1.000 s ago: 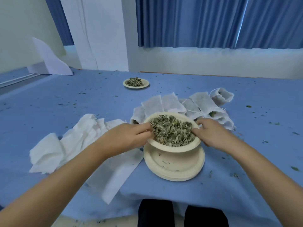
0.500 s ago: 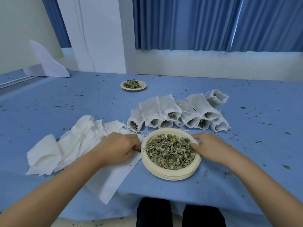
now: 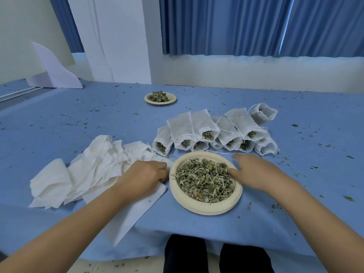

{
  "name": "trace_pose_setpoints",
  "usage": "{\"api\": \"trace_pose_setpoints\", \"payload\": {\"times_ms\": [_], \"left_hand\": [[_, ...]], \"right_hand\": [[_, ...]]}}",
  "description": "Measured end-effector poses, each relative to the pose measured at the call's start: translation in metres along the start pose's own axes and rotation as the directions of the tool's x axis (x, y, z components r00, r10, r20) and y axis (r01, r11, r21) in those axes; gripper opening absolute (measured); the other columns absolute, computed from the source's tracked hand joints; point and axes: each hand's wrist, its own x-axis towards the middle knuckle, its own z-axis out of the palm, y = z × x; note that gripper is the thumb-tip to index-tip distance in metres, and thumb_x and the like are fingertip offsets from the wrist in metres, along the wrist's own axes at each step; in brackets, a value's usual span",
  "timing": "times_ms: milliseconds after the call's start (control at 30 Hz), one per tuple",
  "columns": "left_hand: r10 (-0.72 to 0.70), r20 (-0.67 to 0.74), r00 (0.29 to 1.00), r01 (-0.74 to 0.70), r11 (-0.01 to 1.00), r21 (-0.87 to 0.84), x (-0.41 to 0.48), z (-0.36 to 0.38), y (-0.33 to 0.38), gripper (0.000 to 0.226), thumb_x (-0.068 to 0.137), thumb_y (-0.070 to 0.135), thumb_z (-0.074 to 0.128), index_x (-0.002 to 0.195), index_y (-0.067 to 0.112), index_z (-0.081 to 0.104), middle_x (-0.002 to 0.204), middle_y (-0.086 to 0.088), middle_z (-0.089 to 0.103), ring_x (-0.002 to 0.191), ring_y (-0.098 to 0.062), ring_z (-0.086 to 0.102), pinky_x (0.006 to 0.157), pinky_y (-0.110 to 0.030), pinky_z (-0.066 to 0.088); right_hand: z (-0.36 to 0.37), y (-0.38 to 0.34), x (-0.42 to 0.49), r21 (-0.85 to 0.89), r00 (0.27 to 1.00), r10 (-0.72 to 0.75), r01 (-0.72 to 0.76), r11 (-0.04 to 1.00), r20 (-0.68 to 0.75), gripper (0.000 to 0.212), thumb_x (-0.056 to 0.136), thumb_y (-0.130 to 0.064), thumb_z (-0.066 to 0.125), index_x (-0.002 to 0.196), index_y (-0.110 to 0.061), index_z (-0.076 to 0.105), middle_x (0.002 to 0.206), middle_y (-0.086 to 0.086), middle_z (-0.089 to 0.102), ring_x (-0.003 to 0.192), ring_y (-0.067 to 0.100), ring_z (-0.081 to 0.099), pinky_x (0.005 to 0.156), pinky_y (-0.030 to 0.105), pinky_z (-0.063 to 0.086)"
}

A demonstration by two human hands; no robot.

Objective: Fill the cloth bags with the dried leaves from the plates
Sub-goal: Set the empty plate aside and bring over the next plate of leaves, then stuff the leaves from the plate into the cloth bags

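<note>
At the near edge of the blue table (image 3: 189,233), right under the camera I am watching through, two dark trouser legs (image 3: 197,257) are poking out. Just past that edge a stack of paper plates (image 3: 204,208) is sitting, and the top plate is holding a heap of dried leaves (image 3: 204,179). The left hand (image 3: 144,177) is resting on the empty cloth bags (image 3: 78,174), just beside the left rim of the stack. Its fingers are curling under, and I cannot tell if they are pinching the cloth or holding nothing. The right hand (image 3: 254,172) is lying at the right rim of the stack with its fingers loose and mostly straight. Its thumb is touching the leaves at the edge, and its first finger is reaching along the far rim. The empty cloth bags are lying crumpled in a white pile that is spreading out to the left. Behind the stack, the filled cloth bags (image 3: 212,133) are lying close together in a bunch, with green leaves showing in their open mouths. Farther back, well apart from them, a small plate (image 3: 160,103) with more leaves is sitting alone. Little leaf crumbs (image 3: 315,166) are lying all over the table. At the far side a white foam piece (image 3: 57,75) is leaning on the left, and blue curtains (image 3: 236,26) are hanging above a white wall.
</note>
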Motion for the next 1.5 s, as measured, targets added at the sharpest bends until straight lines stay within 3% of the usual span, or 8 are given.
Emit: {"api": "trace_pose_setpoints", "payload": {"times_ms": [167,267,400,567,767,1167,1367,1500], "left_hand": [[-0.089,-0.284,0.955,0.095,0.995,0.007,0.006,-0.019,-0.003,0.021,0.057,-0.008,0.059,0.058,0.012,0.056,0.064,-0.002,0.052,0.053,-0.019,0.050,0.042,-0.023,0.028],[0.046,-0.533,0.845,0.025,0.992,0.126,0.030,-0.053,-0.007,0.030,0.069,-0.012,0.036,0.057,0.010,0.053,0.064,-0.004,0.056,0.056,-0.022,0.047,0.037,-0.027,0.026],[0.250,-0.606,0.755,-0.080,0.953,0.294,0.078,-0.081,0.002,0.033,0.077,-0.018,0.041,0.061,0.007,0.056,0.070,-0.006,0.061,0.069,-0.024,0.048,0.046,-0.030,0.029],[0.118,-0.398,0.910,-0.123,0.992,0.013,0.112,-0.071,0.002,0.017,0.074,0.012,0.041,0.080,0.004,0.054,0.071,-0.006,0.055,0.067,-0.021,0.041,0.053,-0.028,0.016],[-0.281,-0.288,0.916,0.176,0.923,-0.341,0.128,-0.041,-0.023,0.029,0.095,0.038,0.037,0.088,0.020,0.059,0.062,0.008,0.052,0.060,-0.013,0.046,0.053,-0.030,0.029],[-0.371,-0.427,0.825,0.101,0.839,-0.534,0.139,-0.005,-0.040,0.017,0.091,0.024,0.064,0.084,0.011,0.074,0.075,0.017,0.059,0.069,0.001,0.050,0.063,-0.021,0.037],[-0.386,-0.637,0.668,0.054,0.878,-0.476,0.137,-0.007,-0.033,0.006,0.084,0.009,0.072,0.087,0.006,0.077,0.083,0.008,0.064,0.071,0.006,0.044,0.070,-0.004,0.032],[-0.276,-0.754,0.596,-0.010,0.937,-0.350,0.135,-0.005,-0.014,0.005,0.084,0.007,0.074,0.084,0.003,0.076,0.078,0.001,0.066,0.070,0.002,0.040,0.071,-0.008,0.034]], "right_hand": [[-0.010,-0.012,0.004,0.213,0.962,-0.149,0.199,0.956,-0.228,0.042,0.096,-0.037,0.049,0.132,-0.016,0.045,0.077,-0.001,0.056,0.072,0.016,0.058,0.067,0.035,0.049],[-0.025,-0.038,0.005,0.788,0.944,-0.277,0.307,0.534,-0.180,0.029,0.095,-0.029,0.054,0.118,-0.012,0.061,0.084,0.001,0.068,0.069,0.013,0.064,0.065,0.027,0.055],[-0.040,-0.078,0.015,0.982,0.885,-0.458,0.147,0.119,-0.077,0.023,0.098,-0.026,0.050,0.098,-0.007,0.063,0.092,0.009,0.066,0.083,0.025,0.065,0.078,0.038,0.057],[-0.051,-0.082,0.037,0.990,0.851,-0.521,-0.017,-0.141,-0.060,0.019,0.095,-0.001,0.039,0.089,0.000,0.057,0.083,0.015,0.061,0.076,0.020,0.064,0.073,0.034,0.056],[-0.046,-0.047,0.061,0.992,0.912,-0.404,0.025,-0.125,-0.074,0.026,0.095,0.009,0.038,0.114,0.008,0.056,0.103,0.017,0.066,0.088,0.019,0.067,0.081,0.027,0.057],[-0.014,-0.014,0.087,0.971,0.972,-0.027,0.233,0.051,-0.231,0.036,0.097,0.001,0.041,0.093,-0.015,0.074,0.097,0.044,0.057,0.072,0.044,0.046,0.086,0.053,0.041],[-0.010,-0.023,0.083,0.950,0.942,0.123,0.309,0.041,-0.312,0.034,0.094,0.003,0.045,0.105,-0.016,0.071,0.067,0.008,0.065,0.050,0.023,0.047,0.041,0.021,0.036],[-0.006,-0.035,0.076,0.866,0.868,0.159,0.418,0.275,-0.470,0.044,0.092,0.004,0.046,0.096,-0.028,0.076,0.068,0.014,0.066,0.065,0.051,0.054,0.066,0.063,0.052]]}}
